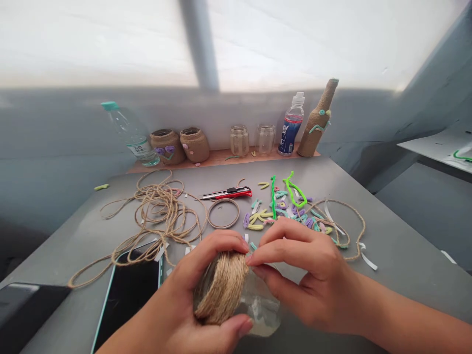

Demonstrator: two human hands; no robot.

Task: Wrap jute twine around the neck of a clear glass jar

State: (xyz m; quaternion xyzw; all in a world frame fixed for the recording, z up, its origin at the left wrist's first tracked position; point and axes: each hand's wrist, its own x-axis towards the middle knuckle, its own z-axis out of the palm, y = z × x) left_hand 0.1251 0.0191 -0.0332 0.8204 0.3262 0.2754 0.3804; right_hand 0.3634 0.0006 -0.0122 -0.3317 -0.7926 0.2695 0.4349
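In front of me lies a clear jar point(261, 309) on its side, with a band of jute twine point(223, 290) wound around part of it. My left hand point(206, 290) is closed around the jar, fingers over the top and thumb below. At the edge of the twine band, my right hand point(306, 270) pinches with thumb and fingertips; what lies between them is hidden. Just beyond the hands are a thin tape roll point(209, 216) and short fuzzy pipe-cleaner pieces point(255, 227) in several colours.
Loose twine point(162, 211) lies tangled at left, partly over a phone point(127, 290). A red utility knife point(232, 192) lies beyond the tape roll. Twine-wrapped jars point(195, 147), glass jars point(239, 142), a water bottle point(136, 142), a blue-labelled bottle point(290, 132) and a twine-wrapped bottle point(313, 132) line the back.
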